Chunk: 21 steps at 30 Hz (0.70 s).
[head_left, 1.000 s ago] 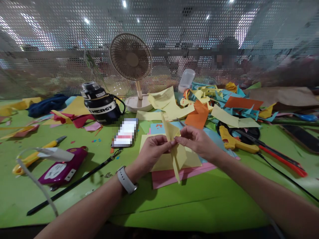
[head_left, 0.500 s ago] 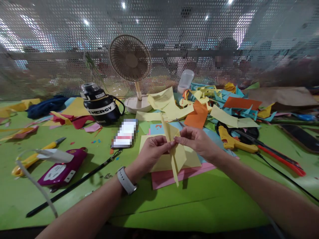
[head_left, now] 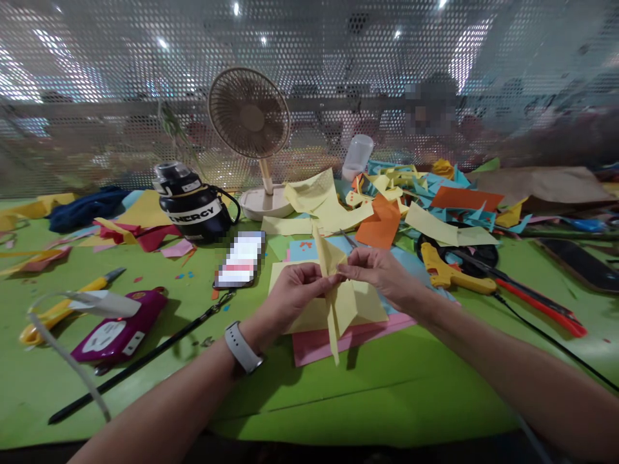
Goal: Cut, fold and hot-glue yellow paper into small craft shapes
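Folded yellow paper [head_left: 341, 306] held above a flat pale-yellow sheet [head_left: 372, 309], mid-bench [head_left: 411, 406]. Left hand [head_left: 297, 290] pinches its middle, thumb against fingers; right hand [head_left: 382, 274] grips it from the right, fingertips close by the left's. Step in hand, by my reading: pressing a fold. Next move seems to call for a steady left pinch while right fingertips work the crease. Writing: black bottle [head_left: 198, 211], far left, white band reads "ENERGY". Purple device [head_left: 145, 308], near left: labels too small to read. Phone [head_left: 240, 258] screen blurred out.
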Each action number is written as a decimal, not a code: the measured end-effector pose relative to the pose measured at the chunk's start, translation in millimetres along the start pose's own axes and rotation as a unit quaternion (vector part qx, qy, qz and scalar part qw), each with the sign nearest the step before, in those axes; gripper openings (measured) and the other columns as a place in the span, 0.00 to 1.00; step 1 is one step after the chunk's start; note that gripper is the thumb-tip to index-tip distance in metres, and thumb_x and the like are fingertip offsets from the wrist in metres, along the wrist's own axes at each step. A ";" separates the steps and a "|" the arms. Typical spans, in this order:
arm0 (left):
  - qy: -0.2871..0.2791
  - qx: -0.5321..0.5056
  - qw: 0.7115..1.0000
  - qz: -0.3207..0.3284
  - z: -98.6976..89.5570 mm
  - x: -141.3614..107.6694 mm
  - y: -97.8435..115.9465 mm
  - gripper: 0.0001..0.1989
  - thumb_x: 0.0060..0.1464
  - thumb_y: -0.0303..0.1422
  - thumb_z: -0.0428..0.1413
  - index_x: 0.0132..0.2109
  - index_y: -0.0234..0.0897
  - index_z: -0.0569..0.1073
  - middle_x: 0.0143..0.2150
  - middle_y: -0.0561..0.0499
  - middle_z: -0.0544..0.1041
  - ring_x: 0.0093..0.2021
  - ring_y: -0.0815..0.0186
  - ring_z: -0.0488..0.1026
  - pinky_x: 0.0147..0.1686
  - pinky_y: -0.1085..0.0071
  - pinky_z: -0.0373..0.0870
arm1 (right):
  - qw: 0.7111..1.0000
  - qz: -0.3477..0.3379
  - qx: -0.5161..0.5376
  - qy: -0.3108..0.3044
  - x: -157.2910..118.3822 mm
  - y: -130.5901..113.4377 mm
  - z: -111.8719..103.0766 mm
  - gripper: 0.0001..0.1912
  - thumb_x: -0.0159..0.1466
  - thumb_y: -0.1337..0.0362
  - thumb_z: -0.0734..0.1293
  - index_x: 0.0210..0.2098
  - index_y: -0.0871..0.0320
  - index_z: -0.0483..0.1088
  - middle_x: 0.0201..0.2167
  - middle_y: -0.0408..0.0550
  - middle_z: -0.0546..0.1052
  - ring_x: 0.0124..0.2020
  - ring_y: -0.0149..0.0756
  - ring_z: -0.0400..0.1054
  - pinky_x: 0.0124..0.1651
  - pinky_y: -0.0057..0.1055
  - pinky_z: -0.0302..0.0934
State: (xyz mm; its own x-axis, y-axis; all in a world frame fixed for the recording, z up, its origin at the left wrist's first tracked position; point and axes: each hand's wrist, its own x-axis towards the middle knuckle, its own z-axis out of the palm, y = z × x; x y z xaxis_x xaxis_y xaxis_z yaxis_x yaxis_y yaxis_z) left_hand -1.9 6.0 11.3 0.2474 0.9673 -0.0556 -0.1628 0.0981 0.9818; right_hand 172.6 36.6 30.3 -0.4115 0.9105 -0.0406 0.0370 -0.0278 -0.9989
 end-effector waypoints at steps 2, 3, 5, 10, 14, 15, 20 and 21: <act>0.003 0.007 1.000 -0.001 -0.8 0.2 0.0 0.12 0.41 0.37 0.66 0.28 0.33 0.76 0.27 0.50 0.78 0.26 0.71 0.69 0.29 0.73 0.65 | 1.000 -0.004 -0.015 -0.010 1.0 0.8 -1.9 0.15 0.52 0.52 0.72 0.24 0.59 0.71 0.23 0.43 0.75 0.26 0.29 0.66 0.34 0.29 0.59; 0.005 0.009 1.000 -0.002 -1.1 0.3 -0.2 0.12 0.41 0.37 0.66 0.28 0.33 0.76 0.27 0.50 0.78 0.26 0.71 0.70 0.30 0.72 0.66 | 1.000 -0.009 -0.025 -0.012 1.2 0.7 -2.5 0.16 0.54 0.52 0.70 0.25 0.60 0.71 0.24 0.43 0.75 0.27 0.29 0.66 0.35 0.29 0.60; 0.004 0.006 1.000 -0.005 -1.0 0.6 -0.5 0.12 0.40 0.38 0.67 0.28 0.33 0.76 0.28 0.50 0.79 0.27 0.70 0.71 0.31 0.72 0.67 | 0.998 -0.019 -0.050 -0.015 0.8 -0.3 -2.6 0.17 0.55 0.50 0.69 0.25 0.60 0.71 0.24 0.44 0.75 0.28 0.30 0.67 0.35 0.29 0.60; -0.015 0.008 1.000 -0.010 0.3 0.4 -0.5 0.13 0.41 0.39 0.66 0.30 0.33 0.78 0.29 0.49 0.79 0.29 0.69 0.72 0.33 0.70 0.68 | 0.995 -0.052 -0.083 -0.007 -0.7 1.0 0.7 0.19 0.56 0.48 0.68 0.24 0.59 0.69 0.24 0.45 0.75 0.27 0.31 0.68 0.33 0.30 0.61; -0.023 0.010 1.000 -0.009 0.3 -0.1 -0.7 0.13 0.42 0.38 0.66 0.30 0.33 0.77 0.29 0.49 0.79 0.29 0.69 0.72 0.32 0.72 0.68 | 0.995 -0.058 -0.082 0.002 0.5 3.8 1.1 0.21 0.59 0.47 0.65 0.23 0.59 0.68 0.23 0.45 0.75 0.27 0.32 0.68 0.34 0.30 0.61; -0.017 0.008 1.000 -0.007 0.1 0.2 -1.0 0.12 0.42 0.38 0.66 0.28 0.33 0.76 0.28 0.50 0.78 0.28 0.69 0.72 0.31 0.73 0.67 | 0.994 -0.062 -0.087 0.013 0.7 3.6 0.6 0.22 0.60 0.46 0.64 0.23 0.59 0.68 0.22 0.45 0.74 0.26 0.31 0.67 0.33 0.30 0.60; 0.050 -0.024 0.998 0.018 -1.8 3.6 -3.0 0.13 0.42 0.38 0.66 0.28 0.33 0.75 0.25 0.52 0.77 0.25 0.72 0.69 0.29 0.74 0.67 | 0.985 -0.063 -0.155 0.036 -1.0 3.7 -2.0 0.20 0.60 0.46 0.64 0.27 0.58 0.67 0.20 0.41 0.70 0.23 0.29 0.63 0.27 0.27 0.55; 0.060 -0.030 0.997 0.021 -2.1 4.0 -2.8 0.13 0.42 0.38 0.66 0.28 0.33 0.75 0.25 0.52 0.76 0.25 0.73 0.69 0.30 0.75 0.67 | 0.983 -0.066 -0.169 0.028 -1.2 5.1 -1.9 0.18 0.57 0.48 0.67 0.26 0.58 0.66 0.19 0.40 0.69 0.22 0.28 0.62 0.25 0.26 0.54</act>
State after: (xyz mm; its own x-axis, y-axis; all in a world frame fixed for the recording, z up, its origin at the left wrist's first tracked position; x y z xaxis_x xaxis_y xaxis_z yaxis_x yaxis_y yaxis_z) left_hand -2.5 10.1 7.9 0.1227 0.9916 -0.0400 -0.2291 0.0676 0.9711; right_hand 175.0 36.2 25.2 -0.3821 0.9188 0.0995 0.2911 0.2218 -0.9306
